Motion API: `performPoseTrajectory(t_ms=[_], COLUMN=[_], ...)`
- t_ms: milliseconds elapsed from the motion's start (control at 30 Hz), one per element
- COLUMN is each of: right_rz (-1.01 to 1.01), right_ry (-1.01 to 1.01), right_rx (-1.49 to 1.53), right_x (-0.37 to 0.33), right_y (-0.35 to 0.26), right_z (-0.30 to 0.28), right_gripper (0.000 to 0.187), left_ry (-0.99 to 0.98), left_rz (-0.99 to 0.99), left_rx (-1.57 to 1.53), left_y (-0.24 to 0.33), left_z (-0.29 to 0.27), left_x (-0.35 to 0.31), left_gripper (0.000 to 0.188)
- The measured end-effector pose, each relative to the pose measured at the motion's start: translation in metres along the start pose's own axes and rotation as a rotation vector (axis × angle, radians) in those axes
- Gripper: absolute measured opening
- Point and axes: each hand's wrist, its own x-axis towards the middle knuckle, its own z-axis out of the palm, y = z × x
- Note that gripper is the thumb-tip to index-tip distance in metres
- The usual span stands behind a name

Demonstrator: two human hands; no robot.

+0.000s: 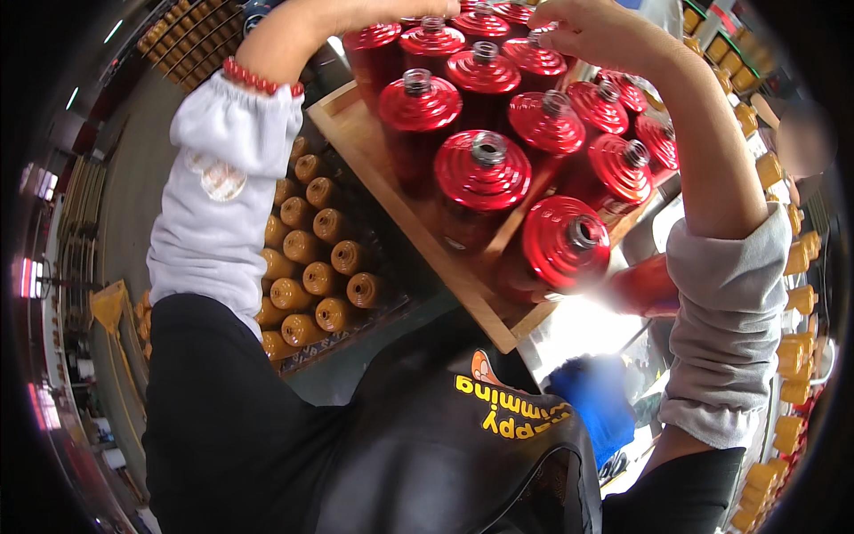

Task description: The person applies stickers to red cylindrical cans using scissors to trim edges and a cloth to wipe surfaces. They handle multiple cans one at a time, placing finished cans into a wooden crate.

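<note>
Shiny red glass bottles [483,171] with ringed, stepped shoulders and short clear necks stand upright in a wooden crate [382,169] before me. My left hand [418,9] reaches over the far left bottles; the top edge cuts most of it off, so its grip is hidden. Over the far right bottles is my right hand [583,28], its fingers curled together beside the neck of a red bottle [535,59]. Whatever those fingers hold is hidden. Near the crate's front corner stands another red bottle [567,242], with fingertips showing at its base that do not belong to either of my hands.
Amber bottles [302,246] stand in rows on a low stack left of the crate. More amber bottles [792,360] line racks at the right. A yellow long-handled dustpan [111,303] stands at far left. Blue cloth [594,400] lies by my apron, near a sunlit patch.
</note>
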Motion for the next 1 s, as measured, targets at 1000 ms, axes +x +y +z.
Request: performPoseTrajectory(t_ms=[1000], right_rz=[-0.027], right_ry=[-0.071], right_rx=[0.043], right_x=[0.058], right_y=[-0.018], right_z=[0.066], right_gripper=[0.041], left_ry=[0.240], left_rz=[0.385], left_rx=[0.080], left_y=[-0.037], left_z=[0.078], left_x=[-0.056], left_gripper=[0.033])
